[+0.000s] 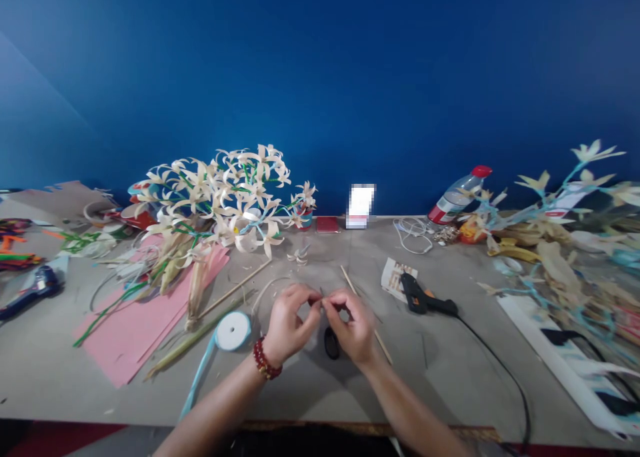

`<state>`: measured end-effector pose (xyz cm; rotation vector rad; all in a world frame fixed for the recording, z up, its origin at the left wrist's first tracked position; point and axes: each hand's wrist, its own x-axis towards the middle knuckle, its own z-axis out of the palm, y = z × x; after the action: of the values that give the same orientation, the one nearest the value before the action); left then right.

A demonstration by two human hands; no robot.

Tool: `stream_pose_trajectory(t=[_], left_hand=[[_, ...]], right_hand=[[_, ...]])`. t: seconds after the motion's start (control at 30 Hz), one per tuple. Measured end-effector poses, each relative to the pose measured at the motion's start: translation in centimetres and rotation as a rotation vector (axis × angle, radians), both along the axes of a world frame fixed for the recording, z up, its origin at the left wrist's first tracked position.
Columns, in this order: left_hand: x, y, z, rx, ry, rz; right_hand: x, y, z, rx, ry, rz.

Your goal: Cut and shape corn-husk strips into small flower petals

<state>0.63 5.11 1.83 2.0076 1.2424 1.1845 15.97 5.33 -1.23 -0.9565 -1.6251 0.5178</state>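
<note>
My left hand point(294, 316) and my right hand point(353, 324) meet fingertip to fingertip above the middle of the table. Both are pinched closed at one spot, on something too small to make out. A black loop point(331, 344), like a scissor handle, lies below the fingers, partly covered by my right hand. Beside my left wrist is a roll of light blue tape point(233, 330), its loose strip trailing toward me. A thin wooden stick point(384, 346) runs past my right wrist. Red beads circle my left wrist.
Pink paper sheets point(117, 350) and many pale handmade flowers point(250, 197) occupy the left. On the right are a black glue gun point(425, 300) with its cord, a tilted plastic bottle point(457, 194), a white power strip point(560, 364) and dried husks point(555, 264). A blue wall stands behind.
</note>
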Motion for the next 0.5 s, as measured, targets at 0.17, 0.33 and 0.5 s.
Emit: stream_pose_trajectory(t=[0.17,0.33,0.5], left_hand=[[0.1,0.3,-0.8,0.110,0.055,0.039],[-0.9,0.7,-1.2,0.137,0.062,0.157],[-1.1,0.2,-0.6,0.123,0.018,0.070]], right_hand=[[0.2,-0.2,-0.1,0.053,-0.024,-0.002],[0.5,-0.2,-0.2,0.115,-0.002,-0.033],[0.3,-0.1,-0.1,0.118,-0.020,-0.060]])
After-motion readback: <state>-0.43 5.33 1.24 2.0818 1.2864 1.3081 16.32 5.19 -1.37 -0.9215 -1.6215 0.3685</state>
